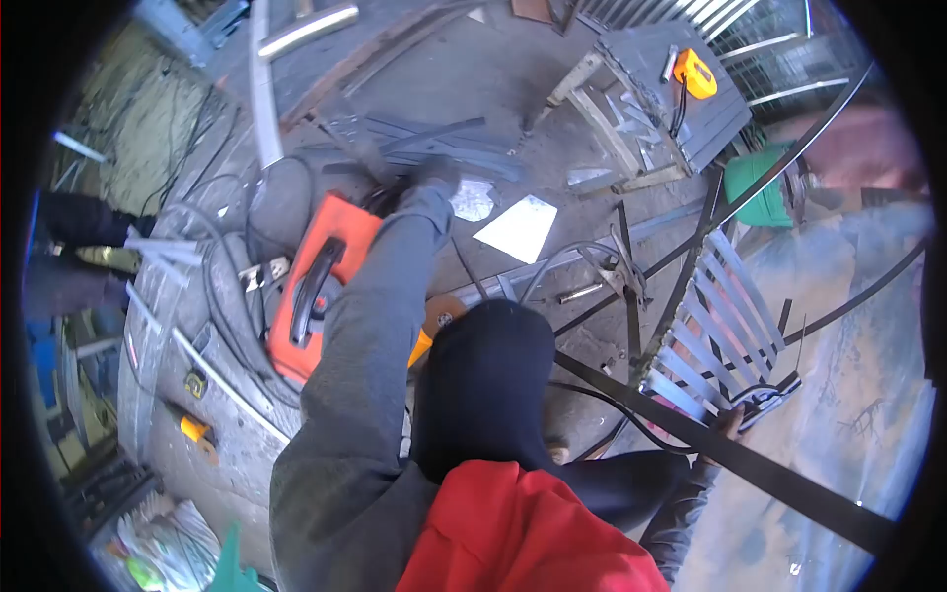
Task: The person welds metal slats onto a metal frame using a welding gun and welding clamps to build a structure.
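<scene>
At the upper middle, my left hand (429, 180) shows as a dark, blurred shape beyond a long grey sleeve. Its fingers cannot be made out. Beside it lie thin metal strips (434, 136), a shiny crumpled piece (472, 199) and a white flat sheet (518, 227). An orange box-shaped thing with a black handle (326, 281) sits left of the sleeve. On the right, my right hand (730, 424) is closed at the lower edge of a slatted metal grille (715, 331), partly hidden by a long dark metal bar (730, 454) crossing in front.
A worn stool-like stand (691, 128) bears a yellow device (695, 74). A green roll (758, 187) stands at the right. Black cables (212, 261) loop across the left floor, near a tape measure (194, 384). Another person's dark legs (84, 252) show at far left.
</scene>
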Motion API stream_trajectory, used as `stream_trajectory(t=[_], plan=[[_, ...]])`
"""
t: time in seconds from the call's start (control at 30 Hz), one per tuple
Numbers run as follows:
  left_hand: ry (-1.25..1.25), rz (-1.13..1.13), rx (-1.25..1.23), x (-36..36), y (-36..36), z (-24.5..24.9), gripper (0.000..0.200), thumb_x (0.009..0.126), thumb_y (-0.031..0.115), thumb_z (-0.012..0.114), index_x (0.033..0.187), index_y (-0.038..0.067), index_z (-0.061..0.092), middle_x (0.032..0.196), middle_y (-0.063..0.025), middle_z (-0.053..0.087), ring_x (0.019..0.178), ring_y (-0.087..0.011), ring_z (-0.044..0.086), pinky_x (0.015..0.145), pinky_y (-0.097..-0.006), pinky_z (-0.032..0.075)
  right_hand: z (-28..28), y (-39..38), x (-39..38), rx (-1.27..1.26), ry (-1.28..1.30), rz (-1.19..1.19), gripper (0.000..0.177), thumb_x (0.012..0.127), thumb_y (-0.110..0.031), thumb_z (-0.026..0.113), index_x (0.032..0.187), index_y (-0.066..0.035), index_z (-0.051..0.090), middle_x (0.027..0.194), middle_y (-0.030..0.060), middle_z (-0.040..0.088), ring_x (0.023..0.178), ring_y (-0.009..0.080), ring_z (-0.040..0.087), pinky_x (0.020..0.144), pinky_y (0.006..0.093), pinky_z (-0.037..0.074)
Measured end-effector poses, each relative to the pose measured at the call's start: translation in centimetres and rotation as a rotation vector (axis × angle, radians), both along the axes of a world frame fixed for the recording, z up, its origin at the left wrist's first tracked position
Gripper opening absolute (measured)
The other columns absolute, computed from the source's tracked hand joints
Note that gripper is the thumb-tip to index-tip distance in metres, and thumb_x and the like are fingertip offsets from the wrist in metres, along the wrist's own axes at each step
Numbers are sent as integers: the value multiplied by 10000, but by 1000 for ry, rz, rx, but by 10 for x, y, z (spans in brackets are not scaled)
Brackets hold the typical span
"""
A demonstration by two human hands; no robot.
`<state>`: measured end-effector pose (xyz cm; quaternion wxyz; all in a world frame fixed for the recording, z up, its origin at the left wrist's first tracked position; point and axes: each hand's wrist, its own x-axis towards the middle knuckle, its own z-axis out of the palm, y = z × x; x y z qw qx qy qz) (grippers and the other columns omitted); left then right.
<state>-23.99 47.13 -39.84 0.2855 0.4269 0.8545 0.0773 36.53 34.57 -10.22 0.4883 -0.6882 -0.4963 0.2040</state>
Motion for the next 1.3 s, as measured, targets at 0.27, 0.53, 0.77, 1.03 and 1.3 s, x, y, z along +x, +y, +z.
stream_trajectory(t=[0.27, 0.53, 0.77, 1.03, 1.3], plan=[[379, 117, -22, -55, 13, 2, 506, 930, 337, 563, 1361, 79, 501, 1414, -167, 509, 1334, -333, 468, 1076, -452, 415, -32, -8, 75, -65, 73, -50, 200, 1007, -282, 502, 943, -101, 557, 745, 57, 612, 519, 63, 447, 426, 208, 316], [385, -21, -168, -75, 28, -2, 454, 940, 304, 568, 1349, 113, 519, 1334, -161, 578, 1256, -339, 551, 1017, -463, 473, 2, -3, 13, 14, 241, -2, 208, 985, -217, 533, 872, -49, 489, 610, 30, 478, 468, 110, 436, 438, 248, 371], [473, -167, -139, -99, 38, -58, 359, 948, 211, 542, 1286, 91, 546, 1304, -154, 598, 1208, -352, 583, 993, -427, 495, -7, -5, 27, 8, 313, -17, 252, 957, -269, 596, 935, -26, 531, 683, 98, 603, 482, 124, 479, 448, 259, 390], [957, -451, 202, -57, 62, 13, 437, 967, 305, 466, 1364, 121, 485, 1341, -187, 567, 1233, -336, 566, 987, -424, 489, -9, -3, 23, 31, 334, -19, 257, 950, -288, 614, 943, -46, 528, 614, 50, 552, 440, 117, 473, 420, 250, 377], [-432, 62, 1051, 132, 4, 275, 273, 927, 261, 604, 1105, 59, 651, 959, -178, 653, 907, -246, 645, 819, -393, 500, -70, 2, 75, 50, 473, 46, 358, 967, -348, 579, 1098, -18, 625, 847, 54, 641, 743, 139, 613, 697, 290, 514]])
